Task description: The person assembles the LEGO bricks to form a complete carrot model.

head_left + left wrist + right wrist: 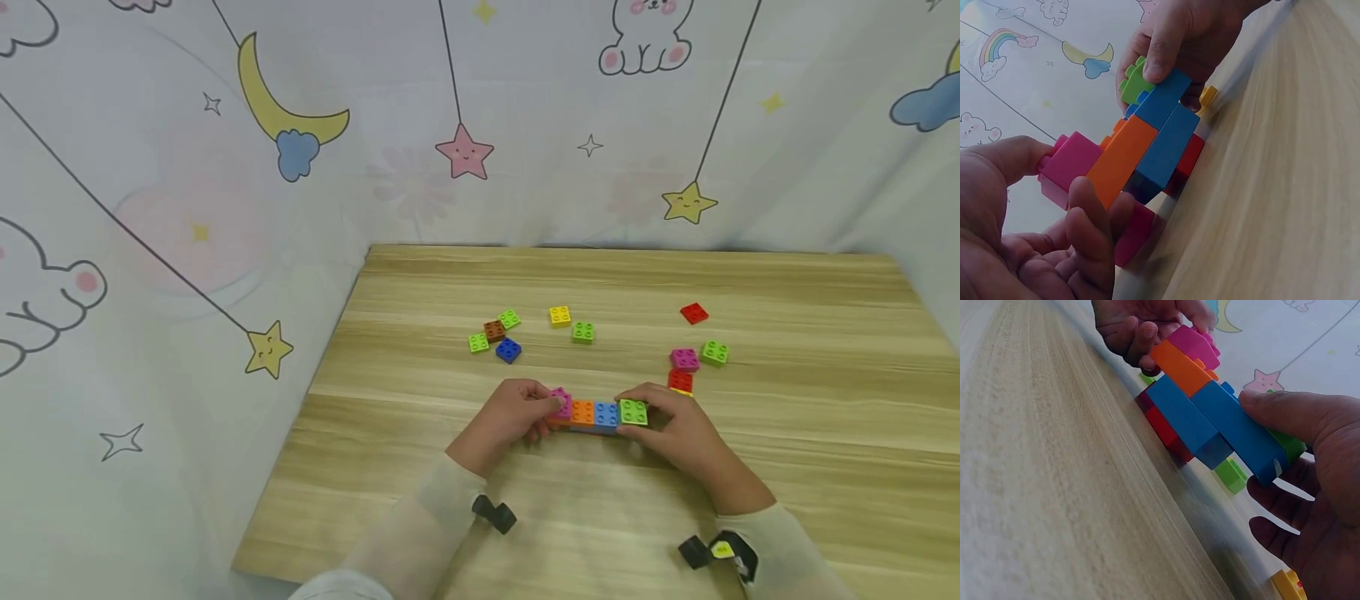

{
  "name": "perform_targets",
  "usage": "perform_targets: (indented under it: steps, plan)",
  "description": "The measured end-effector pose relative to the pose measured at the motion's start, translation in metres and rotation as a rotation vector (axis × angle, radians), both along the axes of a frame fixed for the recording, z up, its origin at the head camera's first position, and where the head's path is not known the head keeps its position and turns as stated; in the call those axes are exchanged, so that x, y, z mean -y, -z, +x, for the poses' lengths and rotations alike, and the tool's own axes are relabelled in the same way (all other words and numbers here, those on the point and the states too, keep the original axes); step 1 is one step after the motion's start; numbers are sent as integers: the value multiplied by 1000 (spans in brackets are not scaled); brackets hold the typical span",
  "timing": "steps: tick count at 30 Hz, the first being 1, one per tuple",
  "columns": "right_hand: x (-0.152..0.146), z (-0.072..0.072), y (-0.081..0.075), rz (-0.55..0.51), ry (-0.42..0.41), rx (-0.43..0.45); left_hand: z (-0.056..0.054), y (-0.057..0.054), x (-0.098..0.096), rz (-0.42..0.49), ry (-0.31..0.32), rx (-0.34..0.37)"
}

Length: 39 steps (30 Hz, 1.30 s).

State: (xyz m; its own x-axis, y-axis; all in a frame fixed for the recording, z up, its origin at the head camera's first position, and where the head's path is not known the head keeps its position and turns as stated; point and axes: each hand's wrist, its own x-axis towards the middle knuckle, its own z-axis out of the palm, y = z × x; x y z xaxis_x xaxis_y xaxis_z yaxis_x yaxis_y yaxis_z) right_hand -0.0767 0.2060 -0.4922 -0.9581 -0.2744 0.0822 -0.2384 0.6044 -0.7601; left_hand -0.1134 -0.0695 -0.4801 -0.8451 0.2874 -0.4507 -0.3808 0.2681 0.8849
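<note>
A small structure of toy building bricks is between my two hands above the wooden table. My left hand [517, 411] pinches the pink brick [1072, 164] at the left end, which sits on top of an orange brick [1124, 156]. At the other end, my right hand [671, 425] grips the green brick [633, 412], on an upper blue brick [1235, 425]. A lower blue brick [1182, 415] spans beneath the orange and upper blue ones. Under it show a red brick [1166, 434] and a darker pink brick [1136, 234], partly hidden.
Loose bricks lie farther back on the table [420, 300]: a brown brick [494, 331], a dark blue brick [508, 350], a yellow brick [560, 316] and several green ones. Right of them are a flat red brick [694, 313] and a magenta brick [685, 359]. A printed cloth [540, 200] stands behind.
</note>
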Motion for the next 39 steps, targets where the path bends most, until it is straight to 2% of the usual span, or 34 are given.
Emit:
perform_targets:
  steps: [3,7,10,13,16,18,20,22,25,30,33,36,39]
  plan:
    - [-2,-1,0,-2,-2,15,0,1,0,-15,15,-16]
    - [-3,-1,0,-3,-1,29,0,3,-1,-92,37,-54]
    - [-5,-1,0,8,4,28,-1,4,1,-177,37,-125]
    - [-6,-1,0,12,5,25,-3,7,7,-269,-35,-315]
    - [-5,-2,1,11,2,15,-11,12,18,-351,-169,-538]
    - [-5,-2,1,8,0,8,-19,16,25,-408,-238,-640]
    - [-5,-2,2,7,-1,4,-29,21,29,-466,-271,-685]
    - [-4,-2,2,0,-1,6,-38,25,31,-530,-278,-693]
    - [-3,-2,1,-7,-3,12,-48,28,32,-599,-269,-665]
    - [-2,-2,0,-17,-2,22,-54,26,32,-623,-245,-607]
    - [-2,-1,0,-17,2,27,-52,24,32,-607,-228,-621]
    - [-2,-1,-1,-12,7,32,-48,22,31,-539,-206,-705]
    - [-1,-1,0,-10,8,33,-39,17,29,-395,-152,-857]
